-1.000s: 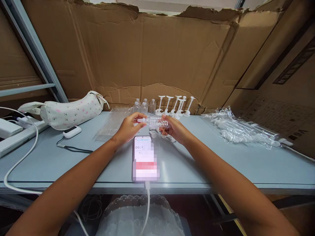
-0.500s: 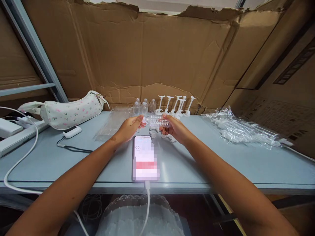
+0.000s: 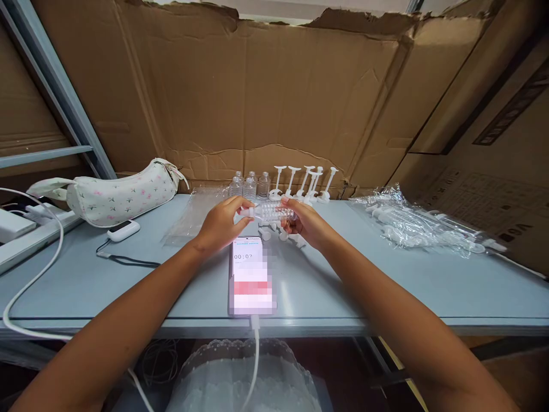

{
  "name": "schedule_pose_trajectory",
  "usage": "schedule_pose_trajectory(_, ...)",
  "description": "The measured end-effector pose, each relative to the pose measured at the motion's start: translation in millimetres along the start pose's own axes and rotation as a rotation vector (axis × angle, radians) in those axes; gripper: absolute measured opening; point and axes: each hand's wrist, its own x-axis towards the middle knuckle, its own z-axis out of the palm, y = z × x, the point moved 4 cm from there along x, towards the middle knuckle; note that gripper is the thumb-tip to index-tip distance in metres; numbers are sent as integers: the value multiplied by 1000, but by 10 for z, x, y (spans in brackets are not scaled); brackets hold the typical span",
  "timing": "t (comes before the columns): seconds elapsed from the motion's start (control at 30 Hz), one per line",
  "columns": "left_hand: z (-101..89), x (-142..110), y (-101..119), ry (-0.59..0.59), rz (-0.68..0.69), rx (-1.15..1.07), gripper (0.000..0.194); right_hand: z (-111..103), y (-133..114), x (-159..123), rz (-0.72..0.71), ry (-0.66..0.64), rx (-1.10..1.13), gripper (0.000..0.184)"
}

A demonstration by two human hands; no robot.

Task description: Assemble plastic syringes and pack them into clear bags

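A clear ribbed plastic bottle (image 3: 274, 212) lies sideways in the air above the table, its neck pointing left. My right hand (image 3: 307, 222) is closed around its base end. At the neck, thumb and fingers of my left hand (image 3: 223, 220) pinch a small white cap (image 3: 247, 212). Beneath the bottle, several small white plastic pieces (image 3: 295, 237) lie loose on the table, partly hidden by my right hand. Just behind stand several similar clear bottles (image 3: 249, 187), and to their right several white stemmed plastic pieces (image 3: 302, 186) with flared ends.
A phone (image 3: 252, 274) with a timer on screen lies in front, its white cable (image 3: 256, 355) hanging over the edge. Left are a flowered pouch (image 3: 124, 194), a small white device (image 3: 123, 230) and a power strip (image 3: 38, 234). Clear plastic bags (image 3: 422, 226) of white parts lie right. Cardboard (image 3: 257, 86) stands behind.
My left hand has turned, and its fingers now reach over the cap end of the bottle. My right hand keeps its hold on the bottle, which has barely moved.
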Motion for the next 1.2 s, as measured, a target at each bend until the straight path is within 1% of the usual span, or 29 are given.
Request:
schedule_pose_trajectory(0.1,-44,-20,44,86,81,127,16,22,-25,-14,-27,-1,6,42)
schedule_pose_trajectory(0.17,-65,-22,56,99,87,142,24,40,-51,-22,-86,-7,8,43)
schedule_pose_trajectory(0.23,-71,-14,47,65,57,136,35,46,-68,-25,-142,4,7,43)
schedule_pose_trajectory(0.27,-66,-9,38,34,38,137,36,45,-73,-25,-168,14,3,42)
schedule_pose_trajectory(0.37,-40,6,11,-55,-6,152,32,35,-89,-27,-241,37,-27,38)
schedule_pose_trajectory(0.43,-33,13,6,-72,-11,160,31,29,-105,-33,-278,43,-52,35)
schedule_pose_trajectory(0.53,-48,18,21,-34,6,156,25,28,-124,-43,-304,42,-70,33)
schedule_pose_trajectory(0.67,-65,4,63,39,68,165,13,47,-110,-40,-279,30,-63,32)
schedule_pose_trajectory(0.73,-72,-9,86,82,97,190,10,55,-96,-34,-262,40,-55,32)
schedule_pose_trajectory(0.8,-75,-20,97,101,95,202,12,61,-92,-31,-257,56,-53,33)
schedule_pose_trajectory(0.87,-67,-24,93,75,64,202,18,68,-99,-34,-264,62,-64,34)
schedule_pose_trajectory(0.93,-45,-25,84,10,38,210,29,69,-112,-37,-283,65,-90,34)
schedule_pose_trajectory(1.0,-14,-25,74,-66,32,222,35,66,-122,-37,-315,65,-123,32)
schedule_pose_trajectory(1.2,79,-17,20,-261,54,263,35,48,-69,-21,-397,88,-286,27)
